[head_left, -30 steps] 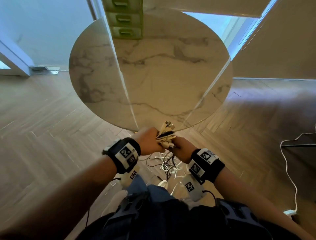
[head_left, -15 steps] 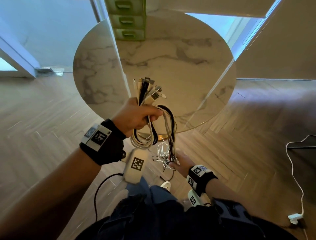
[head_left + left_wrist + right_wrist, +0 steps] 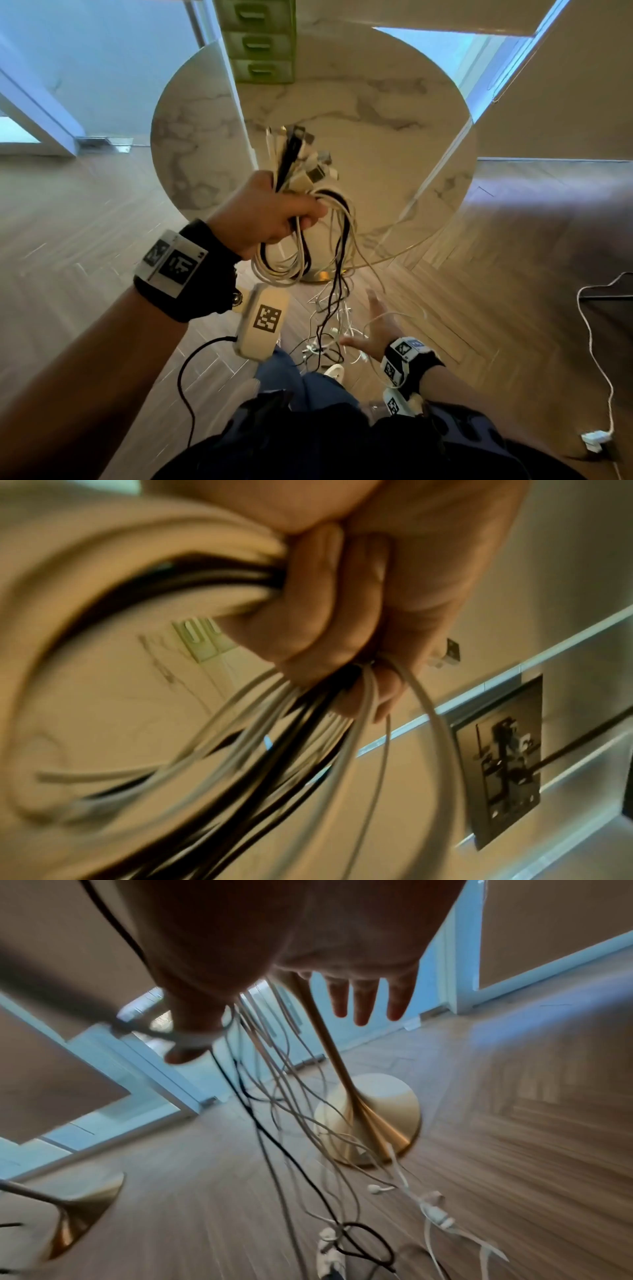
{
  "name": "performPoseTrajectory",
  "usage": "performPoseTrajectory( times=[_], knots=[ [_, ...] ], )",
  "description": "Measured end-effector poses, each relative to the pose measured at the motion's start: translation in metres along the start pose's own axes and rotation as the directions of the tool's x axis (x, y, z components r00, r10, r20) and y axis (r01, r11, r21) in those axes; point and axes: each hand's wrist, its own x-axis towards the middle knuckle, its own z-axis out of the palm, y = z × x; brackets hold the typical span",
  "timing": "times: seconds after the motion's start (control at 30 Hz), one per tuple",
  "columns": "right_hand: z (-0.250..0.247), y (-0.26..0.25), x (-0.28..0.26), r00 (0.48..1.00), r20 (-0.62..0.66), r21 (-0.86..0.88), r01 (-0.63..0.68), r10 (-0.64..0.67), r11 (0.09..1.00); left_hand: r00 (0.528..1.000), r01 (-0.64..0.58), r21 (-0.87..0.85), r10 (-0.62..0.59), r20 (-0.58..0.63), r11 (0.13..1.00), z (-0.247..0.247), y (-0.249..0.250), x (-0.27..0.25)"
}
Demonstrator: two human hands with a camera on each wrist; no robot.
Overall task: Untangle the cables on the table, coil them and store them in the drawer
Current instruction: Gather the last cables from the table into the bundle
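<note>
My left hand (image 3: pixel 291 219) grips a bundle of white and black cables (image 3: pixel 294 192) above the near edge of the round marble table (image 3: pixel 394 144). Their plugs (image 3: pixel 298 150) stick up out of the fist, and coiled loops (image 3: pixel 284 267) hang below it. In the left wrist view my fingers (image 3: pixel 325 610) curl round the strands (image 3: pixel 246 750). Loose tails (image 3: pixel 329 308) drop to a tangle on the floor (image 3: pixel 322 346). My right hand (image 3: pixel 368 325) is low beside those tails, fingers (image 3: pixel 363 999) spread straight, a white strand (image 3: pixel 202 1039) lying across the thumb. The green drawer unit (image 3: pixel 260 41) stands on the table's far side.
The table's gold pedestal base (image 3: pixel 369 1123) stands on the wooden floor just behind the hanging tails. A second gold base (image 3: pixel 78 1218) is at the left. A separate white cable (image 3: pixel 596 359) with a plug (image 3: pixel 594 438) lies on the floor at the right.
My left hand has raised the bundle from the table's near edge to above it. My right hand slid down the tails, let go of them and spread open.
</note>
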Motion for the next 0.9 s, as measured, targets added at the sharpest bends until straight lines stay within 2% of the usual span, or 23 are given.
performPoseTrajectory(
  times=[0.07, 0.17, 0.2, 0.27, 0.37, 0.43, 0.57, 0.63, 0.73, 0.83, 0.9],
  knots=[
    [-0.011, -0.014, -0.002, 0.996, -0.088, 0.095, 0.040, -0.032, 0.995, 0.999, 0.031, 0.103, -0.032, 0.010, 0.994, 0.004, -0.010, 0.000],
    [-0.031, -0.043, -0.008, 0.971, -0.207, 0.055, 0.136, -0.122, 0.989, 0.997, 0.079, 0.184, -0.081, 0.002, 0.980, 0.006, -0.023, 0.001],
    [-0.038, -0.052, -0.008, 0.979, -0.174, 0.047, 0.121, -0.111, 0.992, 0.995, 0.101, 0.172, -0.100, -0.013, 0.980, 0.005, -0.026, 0.002],
    [-0.044, -0.062, -0.006, 1.000, 0.024, 0.013, -0.006, 0.006, 1.000, 0.989, 0.145, 0.111, -0.141, -0.041, 0.983, 0.001, -0.032, 0.005],
    [-0.032, -0.055, -0.002, 0.962, 0.247, 0.002, -0.121, 0.117, 0.993, 0.984, 0.176, 0.059, -0.173, -0.052, 0.983, -0.009, -0.039, 0.006],
    [-0.020, -0.048, -0.001, 0.947, 0.296, -0.062, -0.114, 0.127, 0.992, 0.981, 0.183, 0.059, -0.179, -0.070, 0.981, -0.014, -0.044, 0.004],
    [-0.013, -0.032, -0.002, 0.916, 0.354, -0.357, -0.054, 0.189, 0.932, 0.971, 0.210, -0.023, -0.212, -0.114, 0.977, -0.023, -0.057, -0.002],
    [-0.015, -0.017, -0.005, 0.912, 0.348, -0.406, -0.061, 0.217, 0.912, 0.961, 0.225, -0.092, -0.237, -0.145, 0.970, -0.030, -0.062, -0.006],
    [-0.018, 0.007, -0.007, 0.892, 0.327, -0.340, -0.196, 0.312, 0.920, 0.936, 0.237, -0.182, -0.274, -0.219, 0.954, -0.044, -0.068, -0.010],
    [-0.019, 0.028, -0.006, 0.838, 0.331, -0.260, -0.361, 0.434, 0.895, 0.916, 0.250, -0.204, -0.300, -0.265, 0.946, -0.055, -0.073, -0.012],
    [-0.013, 0.041, -0.004, 0.820, 0.324, -0.072, -0.477, 0.473, 0.876, 0.911, 0.269, -0.188, -0.313, -0.270, 0.945, -0.056, -0.076, -0.012]
  ],
)
